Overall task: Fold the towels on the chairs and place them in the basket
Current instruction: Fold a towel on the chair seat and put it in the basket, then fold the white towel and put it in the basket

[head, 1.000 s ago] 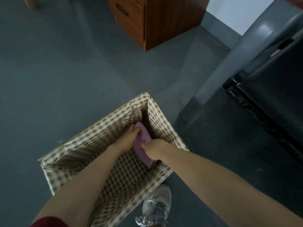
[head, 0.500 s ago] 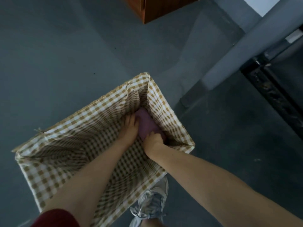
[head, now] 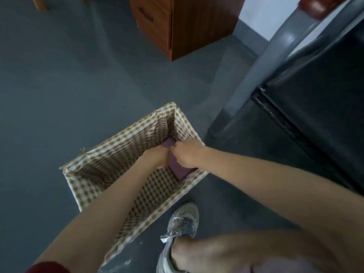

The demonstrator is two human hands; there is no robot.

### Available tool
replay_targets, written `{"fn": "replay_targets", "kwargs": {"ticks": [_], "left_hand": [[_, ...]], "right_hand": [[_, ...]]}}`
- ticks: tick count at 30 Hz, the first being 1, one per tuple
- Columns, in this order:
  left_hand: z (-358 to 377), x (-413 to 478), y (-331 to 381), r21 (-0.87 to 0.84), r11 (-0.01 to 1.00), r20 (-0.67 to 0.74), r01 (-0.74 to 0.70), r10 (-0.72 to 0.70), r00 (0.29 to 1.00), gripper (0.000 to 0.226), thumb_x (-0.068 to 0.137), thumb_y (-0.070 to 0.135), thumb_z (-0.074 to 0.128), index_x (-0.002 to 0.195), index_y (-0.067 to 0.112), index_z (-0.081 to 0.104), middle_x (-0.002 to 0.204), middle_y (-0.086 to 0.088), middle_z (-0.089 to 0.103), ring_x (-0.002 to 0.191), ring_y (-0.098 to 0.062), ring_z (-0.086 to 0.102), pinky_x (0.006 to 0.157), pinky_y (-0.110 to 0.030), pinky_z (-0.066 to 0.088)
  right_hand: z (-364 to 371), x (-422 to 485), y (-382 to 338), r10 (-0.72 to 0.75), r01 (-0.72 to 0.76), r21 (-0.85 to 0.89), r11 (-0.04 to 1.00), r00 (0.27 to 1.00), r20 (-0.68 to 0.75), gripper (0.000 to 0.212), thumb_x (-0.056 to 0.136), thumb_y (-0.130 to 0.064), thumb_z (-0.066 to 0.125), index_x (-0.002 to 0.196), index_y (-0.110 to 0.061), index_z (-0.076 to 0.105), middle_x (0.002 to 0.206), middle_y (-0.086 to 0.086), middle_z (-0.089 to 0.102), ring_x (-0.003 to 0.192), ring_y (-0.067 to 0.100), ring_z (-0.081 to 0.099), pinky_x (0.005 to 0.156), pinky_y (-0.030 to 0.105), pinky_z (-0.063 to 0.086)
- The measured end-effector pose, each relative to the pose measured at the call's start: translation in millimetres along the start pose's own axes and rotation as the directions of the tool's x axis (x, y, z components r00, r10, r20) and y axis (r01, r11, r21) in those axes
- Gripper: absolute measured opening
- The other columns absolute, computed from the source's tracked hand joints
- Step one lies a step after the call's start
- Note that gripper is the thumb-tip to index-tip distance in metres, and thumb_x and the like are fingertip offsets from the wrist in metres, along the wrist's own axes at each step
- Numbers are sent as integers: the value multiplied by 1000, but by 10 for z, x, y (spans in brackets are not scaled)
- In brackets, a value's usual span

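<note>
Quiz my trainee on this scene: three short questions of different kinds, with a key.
1. True or false: the towel is inside the basket.
2. Of the left hand and right hand, which holds the towel? A. left only B. right only C. both
3. Fill in: the shoe stands ___ the basket.
Key: 1 true; 2 C; 3 beside.
</note>
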State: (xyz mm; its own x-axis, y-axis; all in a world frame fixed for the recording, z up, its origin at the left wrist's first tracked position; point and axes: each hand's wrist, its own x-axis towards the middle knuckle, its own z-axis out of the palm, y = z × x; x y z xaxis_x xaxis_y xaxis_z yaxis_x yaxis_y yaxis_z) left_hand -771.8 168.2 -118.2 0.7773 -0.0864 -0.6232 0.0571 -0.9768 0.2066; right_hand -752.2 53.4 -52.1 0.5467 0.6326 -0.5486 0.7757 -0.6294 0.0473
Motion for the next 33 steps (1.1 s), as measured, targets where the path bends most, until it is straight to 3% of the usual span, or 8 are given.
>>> {"fn": "replay_targets", "kwargs": {"ticks": [3,6,10,13,22,29,33], "left_hand": [[-392,-468,362,54,998,-91,-10,15,996,40,96,28,45,133,14,48,134,-9,52,121,-29,51,95,-39,44],[-749,-910,884,99,993,-251,-58,82,964,37,96,24,46,131,13,50,134,-11,52,121,-31,51,95,-40,43],[-1110,-1408,1750,126,971,-440,-204,239,866,33,95,22,45,126,13,53,128,-12,53,114,-33,53,85,-38,43],[-1217,-1773,2545,229,909,-492,-348,416,764,29,97,23,44,122,12,53,121,-10,55,105,-29,55,73,-33,40],[-806,-2351,4615,470,696,-338,-543,710,618,28,94,22,48,120,14,57,120,-7,55,105,-26,56,73,-31,38],[-416,-2074,5836,518,562,-180,-645,809,560,36,94,19,46,131,15,48,129,-9,49,115,-30,51,83,-35,40],[-323,-1655,6365,527,530,-124,-665,822,556,43,95,21,46,136,13,39,134,-11,43,122,-32,44,91,-40,41]], "right_hand": [[-386,-677,242,98,-99,-3,995,989,-110,29,98,-22,42,124,-12,50,121,9,57,110,30,57,71,34,40],[-609,-1524,572,294,-282,84,956,937,-192,31,97,-28,45,124,-12,46,122,10,52,112,31,54,76,36,40],[-575,-2649,848,544,-468,296,833,791,-280,36,97,-35,47,127,-16,45,122,8,49,111,30,52,84,39,43],[-339,-3515,936,697,-568,419,709,655,-292,39,96,-37,50,130,-19,45,123,6,47,114,29,50,88,39,44],[839,-5391,1203,944,-705,639,308,308,-115,43,92,-35,56,131,-18,48,135,8,45,123,27,47,98,36,40],[1745,-6051,1743,987,-724,687,63,146,63,49,93,-36,55,136,-16,43,133,14,43,122,33,43,99,38,39],[2057,-6150,2283,993,-718,696,-1,79,84,47,92,-30,55,134,-13,43,131,14,45,118,33,45,97,39,40]]}}
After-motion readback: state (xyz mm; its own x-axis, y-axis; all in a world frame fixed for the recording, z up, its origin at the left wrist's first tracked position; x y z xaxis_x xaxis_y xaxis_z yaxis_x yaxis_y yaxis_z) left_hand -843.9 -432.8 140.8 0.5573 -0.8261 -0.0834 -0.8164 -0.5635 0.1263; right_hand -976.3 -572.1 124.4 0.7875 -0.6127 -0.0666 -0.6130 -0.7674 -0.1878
